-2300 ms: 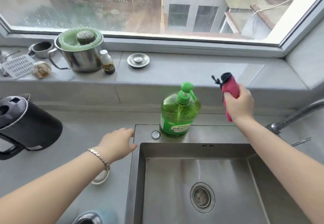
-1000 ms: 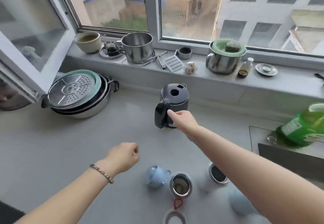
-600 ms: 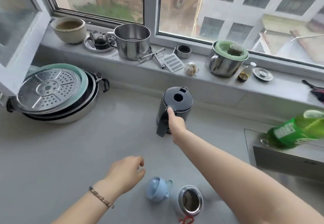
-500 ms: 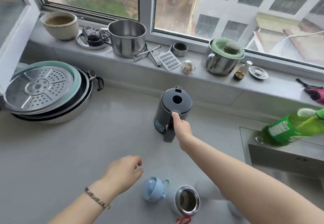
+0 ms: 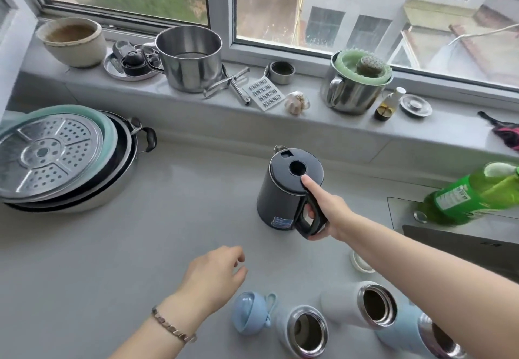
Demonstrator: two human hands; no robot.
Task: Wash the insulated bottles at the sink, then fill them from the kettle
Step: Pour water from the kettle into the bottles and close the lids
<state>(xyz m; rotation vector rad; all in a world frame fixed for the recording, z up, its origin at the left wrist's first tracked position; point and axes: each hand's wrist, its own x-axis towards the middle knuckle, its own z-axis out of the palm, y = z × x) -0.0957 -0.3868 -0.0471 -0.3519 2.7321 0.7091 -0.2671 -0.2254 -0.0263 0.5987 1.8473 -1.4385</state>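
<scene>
A black electric kettle (image 5: pixel 283 190) stands on the grey counter, lid closed. My right hand (image 5: pixel 325 212) is wrapped around its handle, thumb resting on the lid. Three uncapped insulated bottles stand near the front edge: a white one (image 5: pixel 302 330), a second white one (image 5: pixel 362 305) and a pale blue one (image 5: pixel 415 333) partly hidden under my right forearm. A pale blue bottle cap (image 5: pixel 250 312) lies to their left. My left hand (image 5: pixel 213 277) hovers above the counter beside the cap, fingers loosely curled, holding nothing.
A stack of pans with a steamer plate (image 5: pixel 53 153) sits at the left. Pots, a bowl, a grater and garlic line the window ledge (image 5: pixel 196 106). A green soap bottle (image 5: pixel 474 193) stands by the sink rim (image 5: pixel 398 209) at right. A small white lid (image 5: pixel 358 263) lies near my forearm.
My right hand left the pink object on the ledge, reached to the kettle and closed around its handle. The view swung left from the sink. My left hand barely moved.
</scene>
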